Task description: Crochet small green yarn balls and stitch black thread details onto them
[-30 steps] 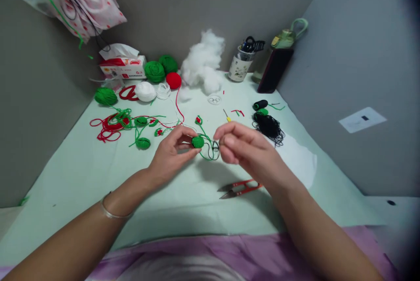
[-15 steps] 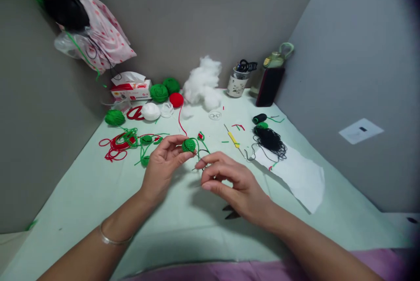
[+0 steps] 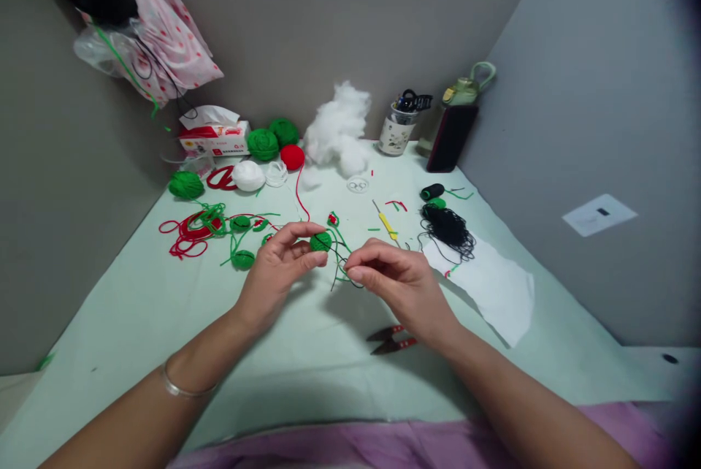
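Between the thumb and fingers of my left hand (image 3: 282, 257) is a small round green crochet piece (image 3: 320, 242), with black strands across it and green tails hanging off its right side. My right hand (image 3: 397, 275) is closed in a pinch on black yarn (image 3: 338, 253) that runs from the piece. Whether a needle is also in that pinch, I cannot tell. Red-handled thread snips (image 3: 390, 340) lie below my right hand, partly covered by it. A tiny red and green crochet piece (image 3: 334, 218) rests just beyond the held one.
Tangled red yarn (image 3: 189, 231) and small green crochet pieces (image 3: 242, 259) lie left. Behind stand a tissue box (image 3: 216, 139), white stuffing (image 3: 339, 133), a pen cup (image 3: 398, 131) and a phone (image 3: 452, 138) against a bottle. Rightward are a yellow crochet hook (image 3: 388, 225), black yarn tangle (image 3: 449, 231) and white paper (image 3: 496, 294).
My right hand has turned and its fingers have drawn together into a pinch on the black yarn. More of the snips shows. The whole view has shifted slightly.
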{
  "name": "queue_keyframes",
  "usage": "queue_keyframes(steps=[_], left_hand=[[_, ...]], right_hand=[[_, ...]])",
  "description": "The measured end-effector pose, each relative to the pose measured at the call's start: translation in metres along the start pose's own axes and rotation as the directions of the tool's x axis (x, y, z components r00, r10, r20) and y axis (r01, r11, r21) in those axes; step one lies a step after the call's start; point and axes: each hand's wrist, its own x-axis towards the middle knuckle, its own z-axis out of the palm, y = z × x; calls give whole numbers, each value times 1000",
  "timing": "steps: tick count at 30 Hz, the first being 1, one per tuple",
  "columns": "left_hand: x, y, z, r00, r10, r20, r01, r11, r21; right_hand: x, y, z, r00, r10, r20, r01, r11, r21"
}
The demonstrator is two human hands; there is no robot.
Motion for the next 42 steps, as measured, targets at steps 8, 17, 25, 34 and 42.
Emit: queue_keyframes(steps=[8, 17, 25, 34, 42], left_hand=[[-3, 1, 3, 999, -25, 42, 26, 1000, -17], [-4, 3, 2, 997, -48, 61, 50, 998, -32], [-5, 2, 5, 995, -73, 69, 78, 994, -74], [-9, -4, 11, 993, -83, 81, 95, 983, -157], [-7, -9, 8, 985, 170, -1, -168, 975, 144]], right_hand=[[-1, 7, 4, 997, 78, 22, -77, 996, -55], [-2, 11, 6, 999, 21, -37, -29, 977, -210], [-2, 14, 10, 999, 9, -46, -18, 981, -194], [-2, 28, 15, 998, -11, -66, 6, 997, -72], [9, 27, 6, 955, 252, 155, -276, 947, 162]])
